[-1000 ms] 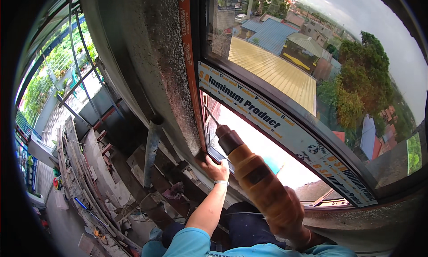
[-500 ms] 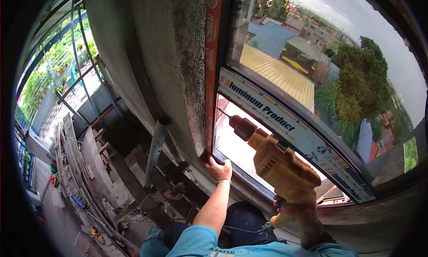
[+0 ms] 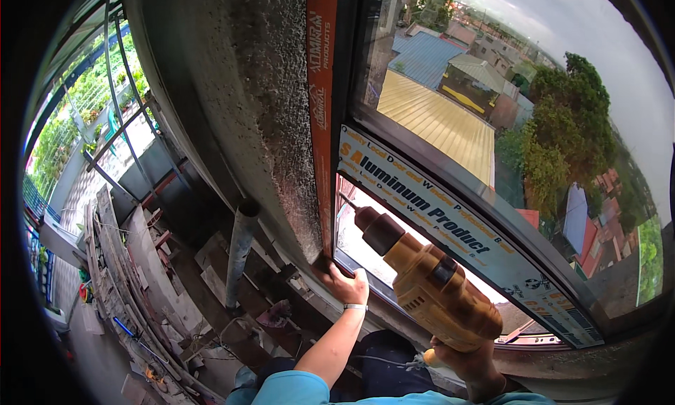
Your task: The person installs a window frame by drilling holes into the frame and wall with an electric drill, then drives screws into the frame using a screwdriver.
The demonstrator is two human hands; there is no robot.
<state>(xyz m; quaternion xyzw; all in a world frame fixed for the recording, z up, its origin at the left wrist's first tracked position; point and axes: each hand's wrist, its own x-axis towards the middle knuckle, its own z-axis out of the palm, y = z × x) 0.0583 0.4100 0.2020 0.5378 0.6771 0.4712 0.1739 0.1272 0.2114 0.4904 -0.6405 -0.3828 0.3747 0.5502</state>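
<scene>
My right hand [image 3: 467, 359] is wrapped round the handle of a worn yellow power drill [image 3: 443, 292], held up in front of the window. Its brown chuck and thin drill bit [image 3: 347, 200] point up and left; the tip is close to the window frame's left side, and I cannot tell whether it touches. Low down, my left hand [image 3: 346, 285] grips the frame's lower left corner, its fingertips partly hidden behind the edge. The dark window frame [image 3: 340, 67] carries orange film [image 3: 321, 110] on its left side and a printed white strip [image 3: 422, 215] along the sash.
Left of the window is a rough concrete wall [image 3: 271, 124]. A grey metal pipe [image 3: 240, 250] rises below it. Old planks [image 3: 116, 264] and scraps lie at the lower left, near metal bars [image 3: 116, 74]. Roofs [image 3: 443, 124] and trees show through the glass.
The drill has shifted slightly left and down in the picture, its body tilting a little. My left hand keeps its hold on the corner. The whole view has moved slightly.
</scene>
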